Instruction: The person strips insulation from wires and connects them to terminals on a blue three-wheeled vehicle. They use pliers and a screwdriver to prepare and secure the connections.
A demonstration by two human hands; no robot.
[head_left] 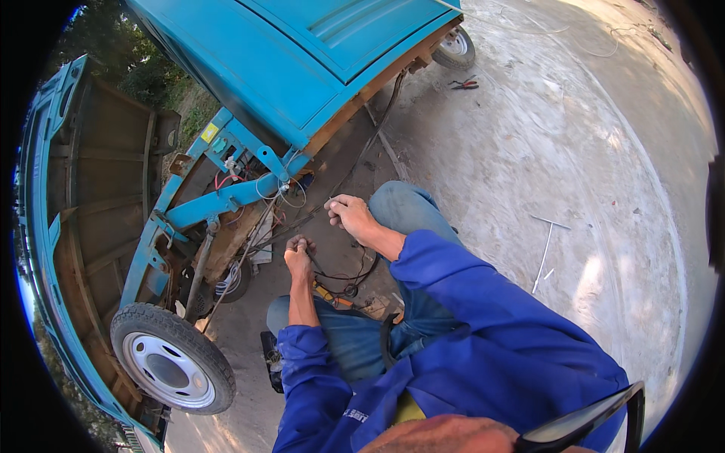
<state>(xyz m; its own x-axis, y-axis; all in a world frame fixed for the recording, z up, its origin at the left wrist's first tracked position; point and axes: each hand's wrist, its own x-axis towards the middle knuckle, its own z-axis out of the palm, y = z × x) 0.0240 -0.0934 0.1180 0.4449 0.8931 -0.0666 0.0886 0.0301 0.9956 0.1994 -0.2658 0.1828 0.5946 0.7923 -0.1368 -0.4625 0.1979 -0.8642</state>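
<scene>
My left hand [300, 257] is closed in front of my knees, fingertips pinched together. A thin black cable [321, 270] trails from beneath its fingers to loose loops on the ground. Higher and to the right, my right hand [353, 216] is closed too, thumb and forefinger pressed together; what they pinch is too small to make out. Close past both hands a long dark cable [351, 174] runs down from under the blue vehicle body [302, 83] towards its frame. A yellow-orange tool [325, 293] lies between my legs, partly hidden.
The blue steel frame [215, 204] with loose wires stands at left, above a wheel [170, 361]. Another blue panel [57, 249] rises at far left. Red-handled pliers [464, 84] and a T-shaped metal rod [545, 249] lie on the pale ground. A black box [272, 361] is beside my left leg.
</scene>
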